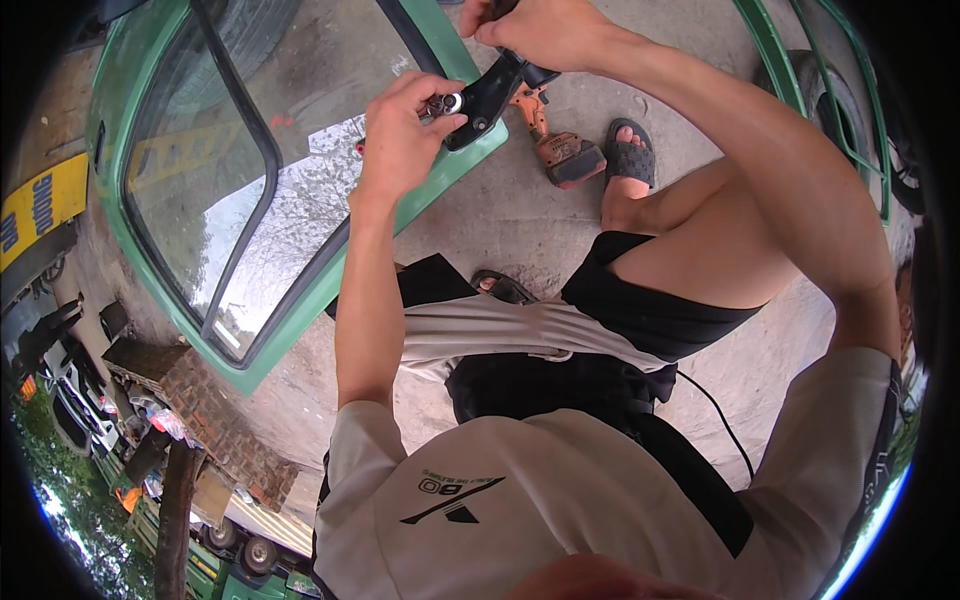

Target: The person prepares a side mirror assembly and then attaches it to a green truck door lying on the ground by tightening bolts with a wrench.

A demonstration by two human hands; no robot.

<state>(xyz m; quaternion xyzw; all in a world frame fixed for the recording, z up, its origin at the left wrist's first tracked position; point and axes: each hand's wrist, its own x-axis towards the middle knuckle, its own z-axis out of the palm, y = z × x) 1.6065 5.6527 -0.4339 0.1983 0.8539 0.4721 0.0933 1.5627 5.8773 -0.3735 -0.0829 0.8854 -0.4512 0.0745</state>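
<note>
A green vehicle door frame point(430, 195) with a large glass pane point(290, 190) leans in front of me at the left. A black bracket point(484, 112) sits at its upper right corner, with a bolt head showing near its lower end. My left hand point(402, 125) is closed, pinching a shiny metal socket point(449, 104) against the bracket's side; a red tip shows by the wrist. At the top edge, my right hand point(545, 32) is closed around the dark upper part of the bracket. Some of its fingers are cut off by the picture's edge.
An orange cordless power drill point(553, 145) stands on the concrete floor by my sandalled foot point(629, 165). Green metal frames point(850, 110) and a tyre point(825, 95) are at the right. A yellow sign point(42, 212) and a brick stack point(225, 425) lie to the left. A black cable point(722, 415) trails at my side.
</note>
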